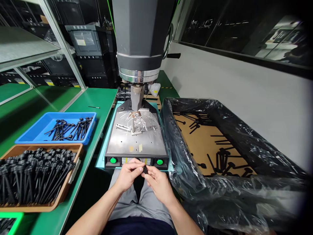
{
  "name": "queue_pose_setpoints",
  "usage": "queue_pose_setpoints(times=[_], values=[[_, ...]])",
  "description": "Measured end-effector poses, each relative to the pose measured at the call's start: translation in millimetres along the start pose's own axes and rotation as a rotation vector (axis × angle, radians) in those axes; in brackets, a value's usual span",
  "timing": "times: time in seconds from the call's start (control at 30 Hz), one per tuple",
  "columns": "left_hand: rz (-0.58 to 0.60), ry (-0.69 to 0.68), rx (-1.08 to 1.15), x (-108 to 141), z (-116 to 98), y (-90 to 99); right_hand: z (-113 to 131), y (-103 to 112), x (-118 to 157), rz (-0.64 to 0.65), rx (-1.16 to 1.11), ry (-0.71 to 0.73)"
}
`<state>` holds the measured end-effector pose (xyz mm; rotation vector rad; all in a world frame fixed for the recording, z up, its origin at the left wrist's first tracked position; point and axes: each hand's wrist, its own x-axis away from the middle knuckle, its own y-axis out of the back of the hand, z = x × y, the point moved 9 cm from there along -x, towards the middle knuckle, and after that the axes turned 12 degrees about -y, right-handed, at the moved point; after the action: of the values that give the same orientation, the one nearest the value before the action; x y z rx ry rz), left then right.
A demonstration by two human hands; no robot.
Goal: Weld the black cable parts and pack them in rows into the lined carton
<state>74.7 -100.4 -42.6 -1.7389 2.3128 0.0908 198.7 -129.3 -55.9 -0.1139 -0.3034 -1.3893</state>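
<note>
Between the fingertips of both hands sits a small black part (145, 169), mostly covered by the fingers, so its full shape is hidden. My left hand (128, 175) pinches it from the left, and my right hand (157, 182) closes on it from the right. Both hands are above my lap, at the front edge of a press machine (139, 36). Just beyond them is the machine's metal plate (119, 145), with a small fixture (134, 125) partly wrapped in clear plastic under the press head. Green buttons (113, 160) flank the hands on the machine's front panel.
On the green bench at left, a blue tray (31, 132) and a brown tray (79, 150) hold many long black ribbed parts. A corner of a green tray (18, 217) shows below. At right stands a plastic-lined box (195, 130) with scattered black parts on cardboard.
</note>
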Motion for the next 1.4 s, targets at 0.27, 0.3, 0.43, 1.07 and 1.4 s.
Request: queue_pose_setpoints(times=[0.27, 0.3, 0.43, 1.07, 1.4], values=[[-0.062, -0.026, 0.085, 2.2, -9.2, 6.4, 17.3, -0.8, 5.8, -0.085, 0.029, 0.046], [-0.071, -0.019, 0.108, 3.0, -9.0, 6.7, 16.5, -3.6, 5.3, -0.036, -0.033, 0.023], [-0.073, 0.024, 0.156, 6.6, -9.0, 5.3, 15.2, -10.7, 4.9, 0.110, -0.196, -0.031], [-0.118, -0.117, -0.161, 8.4, -31.3, 19.4, 22.8, -48.2, -21.6, 0.274, -0.527, -0.078], [-0.642, 0.079, 0.048, -69.4, -5.4, 126.6, 13.2, -17.7, -131.3, -0.028, -0.532, -0.196]])
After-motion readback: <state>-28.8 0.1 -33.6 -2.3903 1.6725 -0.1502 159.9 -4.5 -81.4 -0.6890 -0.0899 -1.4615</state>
